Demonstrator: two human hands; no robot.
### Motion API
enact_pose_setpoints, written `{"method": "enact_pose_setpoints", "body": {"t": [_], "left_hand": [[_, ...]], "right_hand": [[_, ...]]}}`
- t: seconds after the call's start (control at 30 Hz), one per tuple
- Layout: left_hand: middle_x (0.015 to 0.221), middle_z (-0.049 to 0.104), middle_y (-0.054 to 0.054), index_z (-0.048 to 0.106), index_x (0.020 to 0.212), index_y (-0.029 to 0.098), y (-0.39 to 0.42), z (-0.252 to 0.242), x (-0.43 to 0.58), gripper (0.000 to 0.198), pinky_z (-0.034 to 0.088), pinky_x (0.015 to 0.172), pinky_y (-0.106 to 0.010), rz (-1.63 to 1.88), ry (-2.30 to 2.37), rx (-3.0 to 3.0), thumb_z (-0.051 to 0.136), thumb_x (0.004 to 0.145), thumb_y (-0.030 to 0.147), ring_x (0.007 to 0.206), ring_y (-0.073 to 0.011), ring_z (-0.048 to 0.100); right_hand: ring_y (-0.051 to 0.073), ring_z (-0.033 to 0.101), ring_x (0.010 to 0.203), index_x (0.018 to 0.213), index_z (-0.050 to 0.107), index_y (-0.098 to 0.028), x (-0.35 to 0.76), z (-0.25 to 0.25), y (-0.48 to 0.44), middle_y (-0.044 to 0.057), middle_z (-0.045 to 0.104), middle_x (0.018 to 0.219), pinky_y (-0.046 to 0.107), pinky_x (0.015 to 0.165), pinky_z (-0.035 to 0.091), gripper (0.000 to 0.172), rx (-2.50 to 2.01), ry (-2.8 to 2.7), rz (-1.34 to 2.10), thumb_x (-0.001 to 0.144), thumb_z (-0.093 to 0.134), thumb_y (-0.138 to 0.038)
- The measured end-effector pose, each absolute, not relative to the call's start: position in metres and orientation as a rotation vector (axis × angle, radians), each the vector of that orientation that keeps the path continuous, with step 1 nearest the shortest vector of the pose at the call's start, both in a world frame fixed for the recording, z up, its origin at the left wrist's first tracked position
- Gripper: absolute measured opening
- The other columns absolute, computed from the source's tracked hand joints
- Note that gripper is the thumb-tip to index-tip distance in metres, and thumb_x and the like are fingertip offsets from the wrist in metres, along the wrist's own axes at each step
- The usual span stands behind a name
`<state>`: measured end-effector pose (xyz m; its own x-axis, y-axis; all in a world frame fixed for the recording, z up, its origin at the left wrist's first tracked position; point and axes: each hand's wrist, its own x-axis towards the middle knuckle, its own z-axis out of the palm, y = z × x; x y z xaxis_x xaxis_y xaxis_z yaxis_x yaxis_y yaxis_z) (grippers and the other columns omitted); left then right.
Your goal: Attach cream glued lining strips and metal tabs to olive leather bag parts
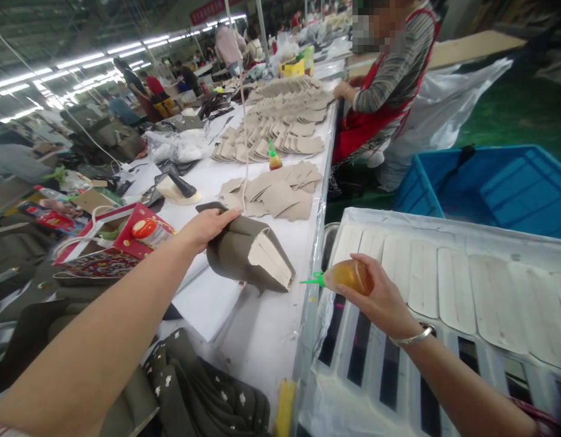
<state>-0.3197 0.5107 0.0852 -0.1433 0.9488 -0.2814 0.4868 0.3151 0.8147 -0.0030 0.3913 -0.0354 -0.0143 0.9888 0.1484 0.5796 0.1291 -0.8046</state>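
Note:
My left hand (212,226) is closed on the upper edge of a dark olive bag piece (235,249), which stands tilted on the white table. The piece's end facing right shows a cream-coloured panel (268,258). In my right hand (376,297) is a squeeze bottle (353,277) of amber liquid, lying nearly level. Its green nozzle (313,279) points left toward the bag piece's lower corner, a small gap apart from it. White oblong panels (421,276) lie in rows on a pale slatted rack under my right hand.
Grey-beige cut pieces (280,194) cover the table ahead, with a second glue bottle (274,159) among them. A co-worker (390,91) sits at the right edge. A blue crate (490,188) stands right; a red gift box (121,243) and stacked olive pieces (203,388) lie left and near.

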Motion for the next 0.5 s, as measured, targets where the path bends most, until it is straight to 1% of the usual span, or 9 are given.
{"method": "enact_pose_setpoints", "body": {"t": [0.17,0.3,0.5], "left_hand": [[0.064,0.064,-0.005,0.061,0.064,0.018,0.527,0.088,-0.303,0.048,0.040,0.053,-0.025,0.556,2.017,1.585,0.062,0.060,0.065,0.062,-0.0196,0.058],[0.068,0.066,-0.005,0.064,0.070,0.018,0.536,0.090,-0.288,0.049,0.041,0.054,-0.024,0.492,2.116,1.679,0.056,0.065,0.066,0.063,-0.0199,0.058],[0.072,0.067,-0.005,0.067,0.072,0.019,0.547,0.089,-0.279,0.048,0.043,0.060,-0.024,0.397,2.151,1.701,0.056,0.065,0.066,0.070,-0.0206,0.060]], "right_hand": [[0.026,0.054,0.098,0.122,0.036,-0.022,-0.013,-0.059,0.401,0.012,0.049,0.116,0.045,0.084,0.048,0.057,-1.442,-1.757,0.694,0.076,0.061,-0.044],[0.026,0.053,0.100,0.120,0.036,-0.021,-0.018,-0.069,0.406,0.012,0.049,0.113,0.044,0.086,0.048,0.053,-1.359,-1.809,0.627,0.077,0.061,-0.041],[0.025,0.053,0.096,0.120,0.035,-0.021,-0.020,-0.076,0.415,0.011,0.049,0.108,0.042,0.081,0.049,0.049,-1.250,-1.935,0.602,0.079,0.059,-0.033]]}}
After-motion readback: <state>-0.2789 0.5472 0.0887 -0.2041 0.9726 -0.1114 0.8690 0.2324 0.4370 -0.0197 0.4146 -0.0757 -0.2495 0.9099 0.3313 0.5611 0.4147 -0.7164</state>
